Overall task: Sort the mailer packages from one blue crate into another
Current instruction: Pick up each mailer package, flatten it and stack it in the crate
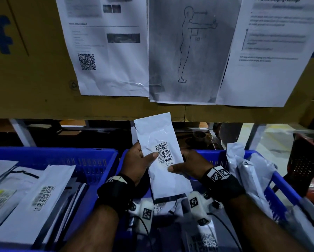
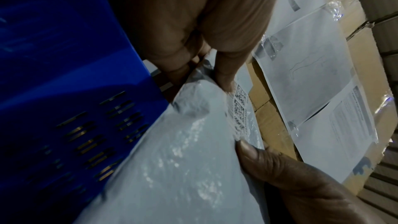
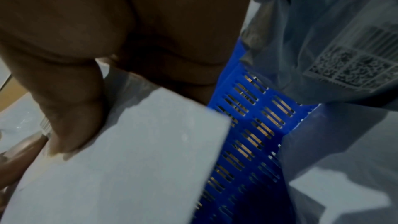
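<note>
Item held: one white mailer (image 1: 159,153), long and narrow, glossy plastic, creased, with a dark strip along its lower edge. We hold it nearly upright, tilted slightly left, above the gap between the two crates. Its label (image 1: 164,154) carries one barcode and three square codes in a column.

Our left hand (image 1: 137,163) grips the mailer's left edge, thumb laid across the front beside the label, fingers behind. Our right hand (image 1: 188,167) pinches the right edge, thumb on the front just below the label.

Crates: two, both blue with slotted walls. The left crate (image 1: 65,154) holds mailers lying flat and overlapped; two labels show, and we cannot tell the full count. The right crate (image 1: 279,180) holds crumpled white mailers leaning on its right wall, with more beneath our wrists; count unclear.

Behind: three printed sheets (image 1: 190,51) taped to a cardboard panel (image 1: 30,70).
</note>
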`<action>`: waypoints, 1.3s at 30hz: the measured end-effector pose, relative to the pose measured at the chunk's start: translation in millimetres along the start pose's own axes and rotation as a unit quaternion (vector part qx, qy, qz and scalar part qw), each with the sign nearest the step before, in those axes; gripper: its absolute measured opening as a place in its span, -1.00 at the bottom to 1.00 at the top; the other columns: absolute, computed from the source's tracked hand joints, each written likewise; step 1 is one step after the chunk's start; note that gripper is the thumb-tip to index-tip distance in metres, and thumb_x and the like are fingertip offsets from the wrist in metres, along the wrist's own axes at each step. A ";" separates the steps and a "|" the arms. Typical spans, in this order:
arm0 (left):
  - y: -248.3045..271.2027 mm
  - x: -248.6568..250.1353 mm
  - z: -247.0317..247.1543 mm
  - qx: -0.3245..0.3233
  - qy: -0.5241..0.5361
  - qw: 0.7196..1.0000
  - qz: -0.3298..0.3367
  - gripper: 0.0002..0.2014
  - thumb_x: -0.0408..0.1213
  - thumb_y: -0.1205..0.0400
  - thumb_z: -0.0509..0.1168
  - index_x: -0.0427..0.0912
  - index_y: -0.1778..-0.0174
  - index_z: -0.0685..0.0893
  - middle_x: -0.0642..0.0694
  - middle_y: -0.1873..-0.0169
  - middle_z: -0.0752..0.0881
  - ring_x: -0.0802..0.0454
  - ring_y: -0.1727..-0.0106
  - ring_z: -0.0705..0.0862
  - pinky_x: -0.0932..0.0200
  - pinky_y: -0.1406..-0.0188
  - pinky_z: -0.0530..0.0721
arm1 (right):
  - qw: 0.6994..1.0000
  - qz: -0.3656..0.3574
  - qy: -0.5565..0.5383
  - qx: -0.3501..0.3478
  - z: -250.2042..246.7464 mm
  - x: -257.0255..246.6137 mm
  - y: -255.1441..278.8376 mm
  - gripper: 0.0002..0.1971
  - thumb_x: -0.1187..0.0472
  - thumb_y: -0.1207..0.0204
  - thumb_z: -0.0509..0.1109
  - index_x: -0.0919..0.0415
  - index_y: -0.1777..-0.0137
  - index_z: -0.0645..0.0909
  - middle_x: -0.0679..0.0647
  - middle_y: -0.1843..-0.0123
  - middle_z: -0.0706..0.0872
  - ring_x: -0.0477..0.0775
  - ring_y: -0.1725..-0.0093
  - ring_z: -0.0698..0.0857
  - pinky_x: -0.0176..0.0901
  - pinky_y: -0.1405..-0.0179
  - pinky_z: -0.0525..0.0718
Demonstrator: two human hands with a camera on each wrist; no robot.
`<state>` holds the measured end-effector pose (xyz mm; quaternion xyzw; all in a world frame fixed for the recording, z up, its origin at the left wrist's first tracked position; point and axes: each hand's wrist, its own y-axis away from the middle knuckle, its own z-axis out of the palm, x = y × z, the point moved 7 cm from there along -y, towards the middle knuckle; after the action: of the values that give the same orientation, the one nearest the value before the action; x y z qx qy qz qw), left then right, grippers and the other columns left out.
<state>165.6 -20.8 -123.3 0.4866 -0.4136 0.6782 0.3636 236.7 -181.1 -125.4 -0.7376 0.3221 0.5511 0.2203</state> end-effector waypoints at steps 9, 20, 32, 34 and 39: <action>-0.9 -1.3 -0.5 0.001 -0.003 1.000 0.000 -0.68 -0.63 -0.57 0.36 -0.25 -0.19 0.67 -0.22 -0.06 0.83 -0.25 -0.11 0.79 -0.18 -0.06 0.77 | 1.000 0.003 0.026 -0.006 -1.6 -4.3 2.1 -0.75 0.31 -0.41 0.61 -0.05 0.04 0.74 -0.09 0.07 0.86 -0.13 0.14 0.80 -0.35 0.34 0.65; -3.9 -7.5 -1.0 0.020 0.029 0.999 -0.019 -0.81 -0.44 -0.67 0.32 -0.26 -0.20 0.67 -0.25 -0.11 0.80 -0.27 -0.12 0.78 -0.23 -0.12 0.73 | 1.000 0.002 0.027 -0.002 -2.5 -3.2 0.1 -0.80 0.26 -0.50 0.54 0.08 -0.11 0.74 -0.06 0.10 0.83 -0.28 0.35 0.73 -0.45 0.42 0.57; 5.1 -3.1 18.8 -0.109 -0.055 0.991 -0.052 -0.67 -0.62 -0.55 0.39 -0.27 -0.20 0.65 -0.31 -0.15 0.77 -0.20 -0.09 0.76 -0.11 -0.10 0.77 | 0.971 -0.034 -0.185 0.151 -36.9 -20.4 3.5 -0.66 -0.08 -0.49 0.50 0.21 0.01 0.74 0.15 0.02 0.85 0.18 0.03 0.81 0.05 0.01 0.76; 11.9 4.0 29.8 -0.179 -0.097 0.977 -0.059 -0.60 -0.54 -0.51 0.46 -0.33 -0.27 0.63 -0.28 -0.17 0.77 -0.16 -0.12 0.76 -0.13 -0.14 0.75 | 0.954 -0.059 -0.206 0.210 -53.7 -27.9 11.4 -0.88 0.22 -0.58 0.44 0.27 0.00 0.71 0.06 0.14 0.84 -0.05 0.18 0.80 -0.14 0.14 0.73; 24.4 45.3 33.8 -0.258 -0.133 0.955 -0.058 -0.48 -0.45 -0.50 0.51 -0.30 -0.39 0.58 -0.28 -0.24 0.74 -0.23 -0.25 0.72 -0.27 -0.26 0.67 | 0.961 -0.085 -0.090 0.248 -69.6 -42.2 23.2 -0.83 0.38 -0.50 0.51 0.36 -0.07 0.69 0.17 0.12 0.77 -0.22 0.40 0.73 -0.40 0.43 0.66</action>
<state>143.9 -57.2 -78.6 0.4851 -0.5900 0.4552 0.4576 258.9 -234.7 -63.9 -0.6318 0.3642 0.4969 0.4703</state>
